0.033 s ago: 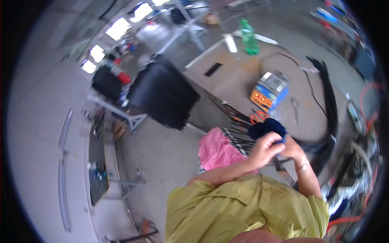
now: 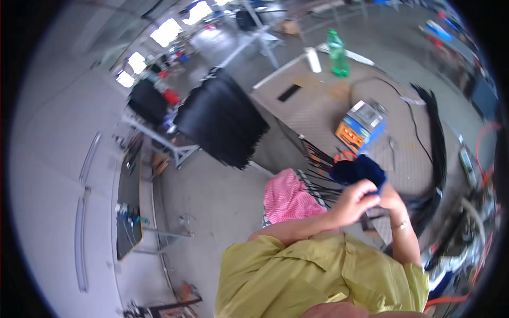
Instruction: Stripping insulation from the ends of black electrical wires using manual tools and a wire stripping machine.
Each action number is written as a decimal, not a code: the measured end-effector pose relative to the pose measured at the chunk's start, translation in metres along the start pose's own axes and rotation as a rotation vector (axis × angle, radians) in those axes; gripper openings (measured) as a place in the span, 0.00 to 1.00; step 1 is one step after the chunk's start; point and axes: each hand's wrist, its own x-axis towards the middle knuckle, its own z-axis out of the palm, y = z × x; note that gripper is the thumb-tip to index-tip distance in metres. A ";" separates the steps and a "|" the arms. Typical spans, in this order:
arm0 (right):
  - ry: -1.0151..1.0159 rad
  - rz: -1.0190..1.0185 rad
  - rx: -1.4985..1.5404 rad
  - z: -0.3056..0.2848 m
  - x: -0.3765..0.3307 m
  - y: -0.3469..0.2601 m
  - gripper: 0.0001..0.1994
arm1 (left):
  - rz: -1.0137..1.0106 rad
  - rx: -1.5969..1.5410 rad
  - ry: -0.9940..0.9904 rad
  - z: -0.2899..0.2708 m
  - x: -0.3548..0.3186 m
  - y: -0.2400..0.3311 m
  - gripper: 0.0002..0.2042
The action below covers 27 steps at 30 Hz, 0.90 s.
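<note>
Both hands are close together at the near edge of the table, at a piece of dark blue, velvety cloth (image 2: 359,170). My left hand (image 2: 356,204) is closed in a pinch at the cloth's near edge. Just to its right, my right hand (image 2: 391,198) is also closed at the cloth, its fingers partly hidden behind the left hand and the fabric. Orange-handled scissors (image 2: 344,156) lie just beyond the cloth, partly covered. Several thin black cables (image 2: 318,158) stick out past the table edge, left of the hands.
On the table (image 2: 313,114) stand an orange-and-blue box-shaped device (image 2: 360,127), a green bottle (image 2: 338,53) and a white cylinder (image 2: 313,60). A black cable bundle (image 2: 439,143) runs along the right. A pink striped cloth (image 2: 289,196) hangs nearby; black strands (image 2: 222,119) drape over a rack.
The whole view has shifted slightly, so the table and rack appear farther right. Both hands stay at the dark blue cloth, which shows a little more spread out.
</note>
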 end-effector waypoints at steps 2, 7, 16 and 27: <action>0.084 0.085 0.234 -0.019 0.004 0.002 0.26 | 0.104 0.082 -0.007 0.008 0.004 0.002 0.06; 0.302 0.138 0.245 -0.041 0.002 0.016 0.27 | 0.193 0.129 0.011 0.013 0.028 0.019 0.07; 0.431 0.168 -0.283 -0.097 0.024 0.014 0.29 | 0.288 -0.085 -0.090 0.037 0.066 0.036 0.06; 0.538 0.215 -0.908 -0.150 0.038 -0.014 0.32 | 0.529 0.065 -0.313 0.092 0.114 0.070 0.06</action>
